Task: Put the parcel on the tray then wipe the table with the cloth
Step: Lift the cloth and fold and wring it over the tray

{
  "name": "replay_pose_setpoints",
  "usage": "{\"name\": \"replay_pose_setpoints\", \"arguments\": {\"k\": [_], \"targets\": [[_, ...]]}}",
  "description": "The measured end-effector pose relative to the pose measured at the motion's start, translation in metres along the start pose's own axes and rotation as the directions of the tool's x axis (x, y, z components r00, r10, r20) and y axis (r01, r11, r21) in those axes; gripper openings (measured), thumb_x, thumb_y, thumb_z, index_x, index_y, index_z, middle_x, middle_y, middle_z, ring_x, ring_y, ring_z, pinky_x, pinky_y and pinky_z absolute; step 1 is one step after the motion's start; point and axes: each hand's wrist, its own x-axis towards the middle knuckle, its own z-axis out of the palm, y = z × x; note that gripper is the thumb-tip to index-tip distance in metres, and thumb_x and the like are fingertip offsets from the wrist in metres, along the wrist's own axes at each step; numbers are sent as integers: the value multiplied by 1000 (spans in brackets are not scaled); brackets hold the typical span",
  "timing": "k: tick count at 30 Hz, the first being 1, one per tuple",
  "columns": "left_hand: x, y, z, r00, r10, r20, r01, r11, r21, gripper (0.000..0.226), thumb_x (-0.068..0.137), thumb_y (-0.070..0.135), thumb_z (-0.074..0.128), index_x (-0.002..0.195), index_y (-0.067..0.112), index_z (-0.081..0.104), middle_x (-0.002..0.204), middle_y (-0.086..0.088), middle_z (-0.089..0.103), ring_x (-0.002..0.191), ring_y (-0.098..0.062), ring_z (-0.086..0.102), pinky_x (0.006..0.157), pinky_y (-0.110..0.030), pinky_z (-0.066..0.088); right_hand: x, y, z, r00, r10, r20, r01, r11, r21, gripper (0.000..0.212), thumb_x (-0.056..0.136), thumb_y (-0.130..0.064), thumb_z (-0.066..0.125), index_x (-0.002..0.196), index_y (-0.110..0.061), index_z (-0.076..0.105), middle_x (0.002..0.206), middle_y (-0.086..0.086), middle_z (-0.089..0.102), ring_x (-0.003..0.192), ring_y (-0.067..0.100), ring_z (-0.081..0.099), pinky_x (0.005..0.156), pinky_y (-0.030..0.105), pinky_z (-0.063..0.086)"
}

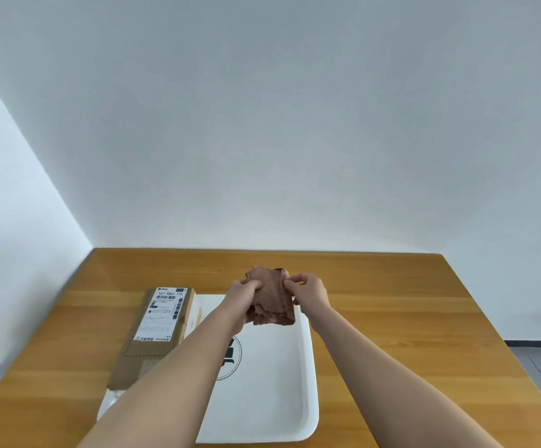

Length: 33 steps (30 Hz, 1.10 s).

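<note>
Head view shows you holding the brown cloth (272, 297) up above the far end of the white tray (272, 383), clear of the wooden worktop (392, 318). Your left hand (245, 294) grips the cloth's left side with curled fingers, and your right hand (308, 291) pinches its right edge between thumb and fingertips. The cloth hangs crumpled between them. The parcel (156, 324), a cardboard box with a white shipping label, lies along the tray's left side, partly overlapping the tray's left rim.
</note>
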Motion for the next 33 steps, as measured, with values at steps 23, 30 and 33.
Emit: {"name": "replay_pose_setpoints", "arguments": {"k": [23,30,33], "targets": [[15,1,-17,980,-42,193,16,991,134,27,95,39,50,98,18,66,103,-4,68,86,-21,69,72,-32,59,15,14,41,987,38,155,-65,983,169,42,87,-37,64,121,-16,51,112,2,64,100,21,62,82,34,53],[20,2,-14,997,-29,75,19,992,124,23,93,22,60,106,8,47,100,-9,63,73,-20,65,55,-30,54,15,10,29,992,-11,127,-5,993,120,14,88,-24,64,96,-15,58,94,2,65,80,17,62,67,30,54],[22,3,-16,998,-33,48,28,994,101,19,96,18,49,112,7,48,97,-9,61,73,-22,64,56,-30,53,14,9,25,989,33,142,-58,982,181,9,92,-21,57,98,-14,55,90,4,63,74,15,58,60,25,49]]}}
